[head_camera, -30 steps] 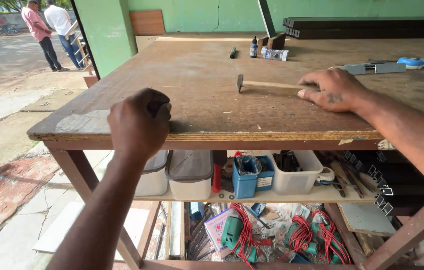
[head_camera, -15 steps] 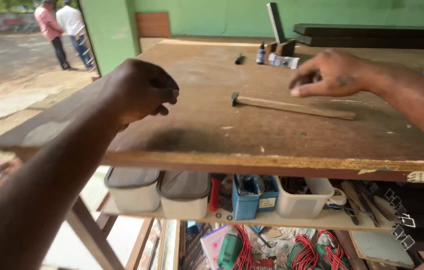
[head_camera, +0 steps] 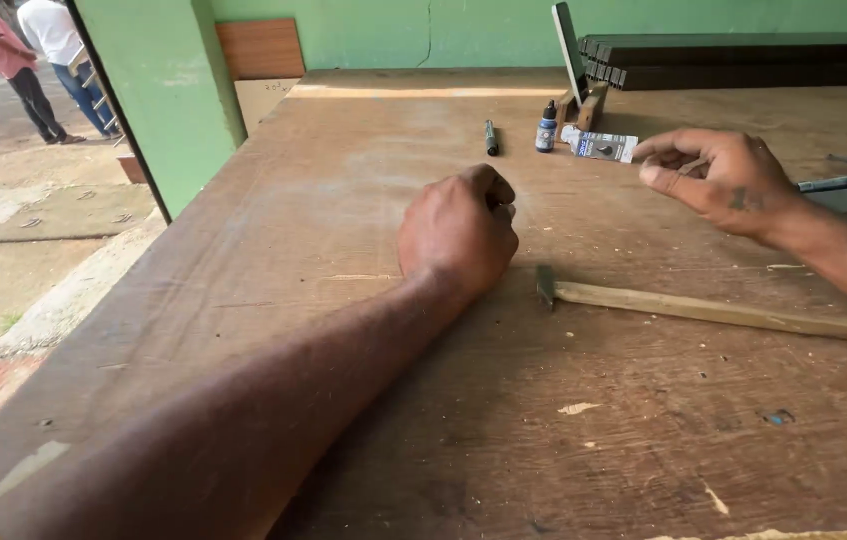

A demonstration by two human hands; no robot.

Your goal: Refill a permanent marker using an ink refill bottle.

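Hammer [head_camera: 708, 308] with wooden handle lies flat on the plywood workbench [head_camera: 343, 250], untouched, between both hands. Left hand [head_camera: 458, 235] clenched in a fist just beside its head. Right hand [head_camera: 718, 180] hovers beyond, fingers loosely curled, empty. Small bottle [head_camera: 545, 128] and marker [head_camera: 490, 138] farther back.

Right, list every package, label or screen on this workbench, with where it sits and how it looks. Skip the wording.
Small dropper bottle: far middle of the wooden bench, upright, dark with a blue label band and black cap.
Flat packet: lying just right of the bottle, near the right hand, white-grey with a blue end and a dark round spot.
No screens or signs in view.
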